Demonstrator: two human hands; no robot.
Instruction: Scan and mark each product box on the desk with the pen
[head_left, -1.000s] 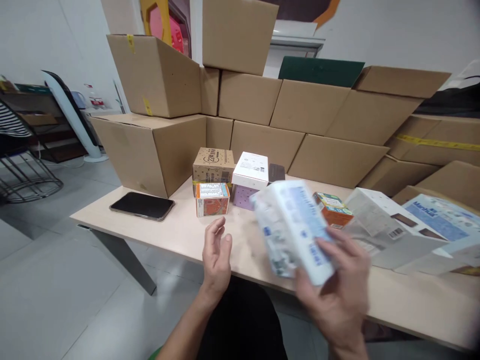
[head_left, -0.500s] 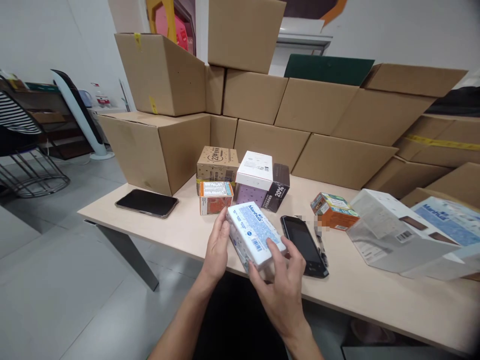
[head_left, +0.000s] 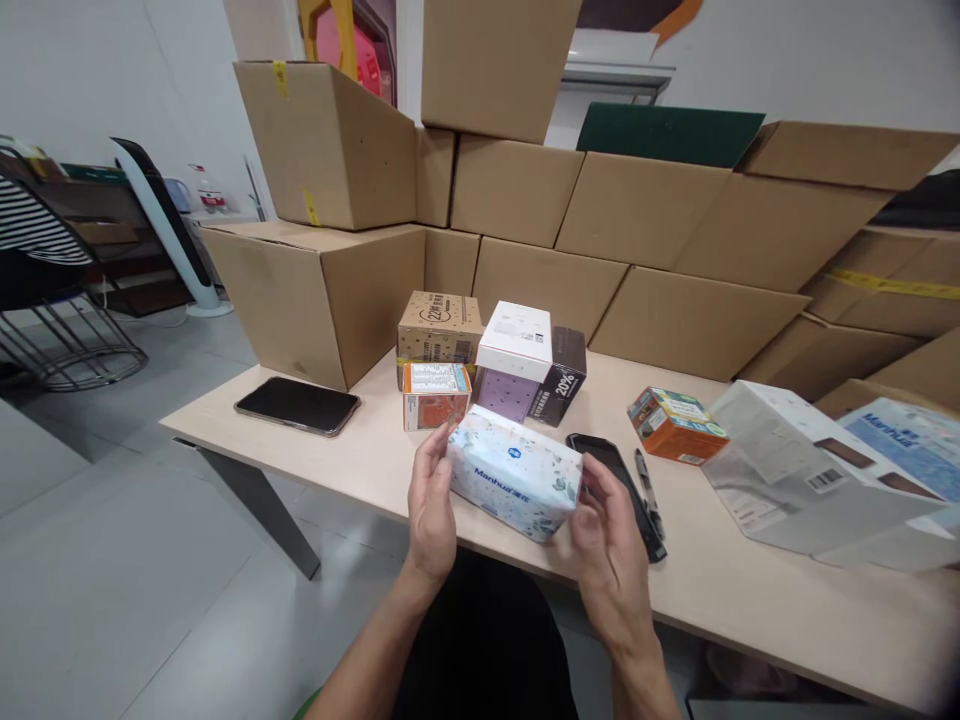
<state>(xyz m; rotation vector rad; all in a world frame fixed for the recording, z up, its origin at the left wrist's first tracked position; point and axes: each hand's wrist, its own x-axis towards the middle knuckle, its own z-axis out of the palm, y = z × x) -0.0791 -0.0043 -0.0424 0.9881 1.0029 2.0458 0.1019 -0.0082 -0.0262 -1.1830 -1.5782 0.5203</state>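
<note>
Between my two hands is a white and pale blue tissue pack [head_left: 514,470] printed "Manhua", its long printed side turned toward me, near the front edge of the table. My left hand [head_left: 433,505] presses against its left end, fingers closed along it. On the opposite end, my right hand [head_left: 611,530] grips the right side with fingers curled behind. Just behind the pack stand a small orange box [head_left: 437,397] and a white and purple box [head_left: 514,345]. A black handheld device [head_left: 622,480] lies right of the pack, partly covered by my right hand.
A smartphone [head_left: 298,405] lies at the table's left. A marker pen [head_left: 649,493], another orange box [head_left: 677,425] and a white carton [head_left: 810,470] sit at the right. A patterned brown box [head_left: 439,330] and a dark box [head_left: 559,380] stand behind. Stacked cardboard boxes [head_left: 547,280] wall the back.
The tissue pack has been turned, so its long printed side now shows instead of the barcode face. My right hand has moved from the pack's near top corner to its right end.
</note>
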